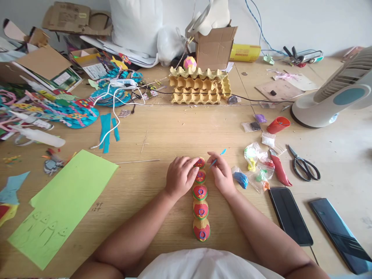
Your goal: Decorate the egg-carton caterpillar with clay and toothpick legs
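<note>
A strip of egg-carton cups (200, 211) runs away from me down the middle of the table. Its several domes carry red clay with green edges, small yellow bits and purple-blue rings. My left hand (181, 176) is closed at the strip's far end, thumb and fingers against the farthest cup's left side and partly covering it. Just right of that cup, my right hand (223, 176) pinches a thin blue modelling tool (223, 151), its flat end pointing up and away.
Bagged clay (240, 178), a red-handled knife (280, 168), scissors (305, 164) and two phones (290, 217) lie to the right. Green paper (72, 205) lies left. Egg cartons (200, 87) sit behind; a fan (331, 93) stands far right.
</note>
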